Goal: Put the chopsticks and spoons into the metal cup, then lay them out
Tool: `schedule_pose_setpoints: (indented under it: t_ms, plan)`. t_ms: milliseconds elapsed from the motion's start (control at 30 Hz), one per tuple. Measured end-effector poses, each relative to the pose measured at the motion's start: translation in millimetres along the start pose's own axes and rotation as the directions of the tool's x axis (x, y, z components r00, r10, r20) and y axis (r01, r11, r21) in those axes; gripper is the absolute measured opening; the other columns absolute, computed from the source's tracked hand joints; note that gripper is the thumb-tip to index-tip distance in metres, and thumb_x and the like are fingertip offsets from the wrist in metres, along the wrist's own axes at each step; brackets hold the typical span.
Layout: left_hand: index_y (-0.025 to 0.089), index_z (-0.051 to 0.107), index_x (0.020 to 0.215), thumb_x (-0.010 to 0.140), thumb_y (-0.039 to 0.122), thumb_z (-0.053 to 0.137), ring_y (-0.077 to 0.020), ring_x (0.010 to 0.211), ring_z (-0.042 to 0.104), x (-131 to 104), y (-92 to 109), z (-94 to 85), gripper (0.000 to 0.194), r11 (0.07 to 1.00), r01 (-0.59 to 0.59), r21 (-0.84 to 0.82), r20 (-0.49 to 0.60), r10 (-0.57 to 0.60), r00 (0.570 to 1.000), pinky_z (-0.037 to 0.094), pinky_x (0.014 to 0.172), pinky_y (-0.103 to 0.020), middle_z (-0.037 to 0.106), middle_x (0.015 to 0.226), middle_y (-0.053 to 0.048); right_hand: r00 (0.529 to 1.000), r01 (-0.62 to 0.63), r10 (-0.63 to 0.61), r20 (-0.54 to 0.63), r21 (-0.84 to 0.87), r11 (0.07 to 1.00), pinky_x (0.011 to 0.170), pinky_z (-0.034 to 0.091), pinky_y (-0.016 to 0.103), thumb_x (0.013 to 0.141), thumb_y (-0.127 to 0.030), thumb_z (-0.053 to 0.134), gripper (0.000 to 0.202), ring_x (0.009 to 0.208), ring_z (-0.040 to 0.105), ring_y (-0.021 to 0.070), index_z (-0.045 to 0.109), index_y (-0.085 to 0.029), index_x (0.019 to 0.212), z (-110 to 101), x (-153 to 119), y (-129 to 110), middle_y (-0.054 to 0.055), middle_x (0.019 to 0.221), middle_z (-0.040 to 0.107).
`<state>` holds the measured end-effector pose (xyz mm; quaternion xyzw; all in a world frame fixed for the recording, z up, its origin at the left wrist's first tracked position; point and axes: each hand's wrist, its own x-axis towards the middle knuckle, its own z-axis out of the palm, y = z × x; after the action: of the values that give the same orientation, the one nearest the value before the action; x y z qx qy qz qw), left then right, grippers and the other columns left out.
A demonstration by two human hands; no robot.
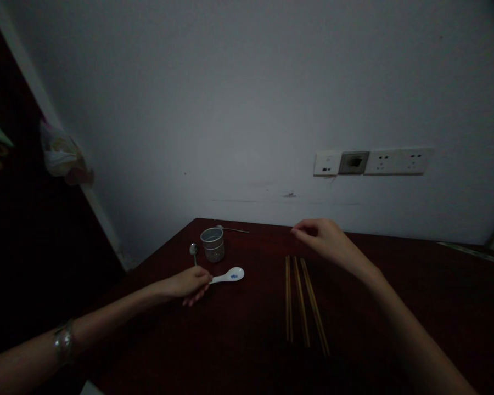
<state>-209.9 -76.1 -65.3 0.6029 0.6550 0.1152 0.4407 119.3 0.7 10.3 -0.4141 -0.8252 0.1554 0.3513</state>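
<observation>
Where the white spoon (233,275) is held, a cup (214,251) stands behind.

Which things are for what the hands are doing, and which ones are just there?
Probably for the job:
white spoon, held in the left hand
chopsticks, on the table near the right hand
metal cup, maybe, with a metal spoon beside it

Probably just there:
plastic bag, at the left
wall sockets

White spoon (228,276), blue motif (234,276); yellowish-brown chopsticks (302,302); silvery cup (214,249); dark reddish-brown table (247,334)
</observation>
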Motion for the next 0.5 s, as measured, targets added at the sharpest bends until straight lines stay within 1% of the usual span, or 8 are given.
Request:
schedule_pose_setpoints:
  t_ms: [67, 100, 200, 267, 367, 433, 500]
  plan:
    - [0.017, 0.044, 0.067, 0.081, 0.043, 0.035, -0.0078, 0.039, 0.044, -10, 26, -5.7, 0.031, 0.990, -0.084, 0.115, 0.066, 0.077, 0.995, 0.031, 0.033, -0.018, 0.045, 0.051, 0.003, 1.000, -0.009, 0.008, 0.012, 0.044, 0.999, 0.056, 0.038, 0.024, 0.075, -0.027, 0.048, 0.024, 0.059, 0.053, 0.0125, 0.067, -0.013, 0.076, 0, -1, -2, 0.004, 0.066, 0.063]
    - [0.017, 0.044, 0.067, 0.081, 0.045, 0.036, -0.0081, 0.041, 0.045, -13, 40, -8.8, 0.033, 0.978, -0.124, 0.170, 0.082, 0.111, 0.990, 0.032, 0.035, -0.018, 0.046, 0.052, 0.003, 1.000, -0.012, 0.010, 0.025, 0.071, 0.997, 0.056, 0.039, 0.024, 0.075, -0.026, 0.049, 0.023, 0.060, 0.053, 0.0124, 0.067, -0.013, 0.076, 0, -1, -2, 0.004, 0.067, 0.064]
    - [0.016, 0.047, 0.070, 0.082, 0.047, 0.036, -0.0078, 0.045, 0.047, -18, 81, -16.7, 0.035, 0.930, -0.233, 0.283, 0.143, 0.200, 0.969, 0.034, 0.039, -0.018, 0.050, 0.056, 0.001, 0.996, -0.023, 0.009, 0.089, 0.159, 0.987, 0.057, 0.040, 0.023, 0.075, -0.027, 0.051, 0.022, 0.063, 0.055, 0.0122, 0.067, -0.012, 0.079, 2, -2, -3, 0.005, 0.070, 0.065]
    - [0.016, 0.048, 0.070, 0.083, 0.046, 0.036, -0.0073, 0.046, 0.048, -18, 106, -19.5, 0.034, 0.884, -0.330, 0.329, 0.195, 0.279, 0.940, 0.036, 0.042, -0.018, 0.051, 0.057, 0.001, 0.989, -0.046, 0.013, 0.151, 0.217, 0.975, 0.058, 0.041, 0.022, 0.075, -0.029, 0.053, 0.023, 0.065, 0.056, 0.0121, 0.067, -0.012, 0.083, 3, -3, -3, 0.006, 0.074, 0.066]
    - [0.016, 0.049, 0.067, 0.084, 0.043, 0.036, -0.0070, 0.047, 0.048, -14, 140, -19.4, 0.035, 0.795, -0.477, 0.374, 0.264, 0.402, 0.877, 0.037, 0.047, -0.019, 0.051, 0.055, 0.001, 0.961, -0.097, 0.014, 0.276, 0.290, 0.952, 0.061, 0.044, 0.023, 0.073, -0.032, 0.058, 0.028, 0.069, 0.058, 0.0129, 0.066, -0.012, 0.091, 2, -5, -5, 0.006, 0.079, 0.067]
    - [0.015, 0.049, 0.066, 0.084, 0.042, 0.036, -0.0072, 0.048, 0.048, -11, 158, -17.3, 0.035, 0.753, -0.533, 0.386, 0.297, 0.446, 0.844, 0.037, 0.049, -0.019, 0.052, 0.055, 0.001, 0.942, -0.120, 0.001, 0.337, 0.333, 0.935, 0.065, 0.045, 0.024, 0.070, -0.032, 0.062, 0.033, 0.073, 0.059, 0.0138, 0.065, -0.013, 0.096, 0, -7, -7, 0.007, 0.084, 0.067]
    - [0.015, 0.052, 0.068, 0.084, 0.042, 0.037, -0.0073, 0.050, 0.048, -6, 173, -14.1, 0.035, 0.732, -0.558, 0.389, 0.321, 0.460, 0.828, 0.037, 0.050, -0.019, 0.053, 0.057, 0.000, 0.932, -0.134, -0.013, 0.362, 0.378, 0.916, 0.068, 0.046, 0.025, 0.068, -0.031, 0.065, 0.036, 0.076, 0.059, 0.0142, 0.065, -0.013, 0.098, -1, -7, -8, 0.007, 0.087, 0.067]
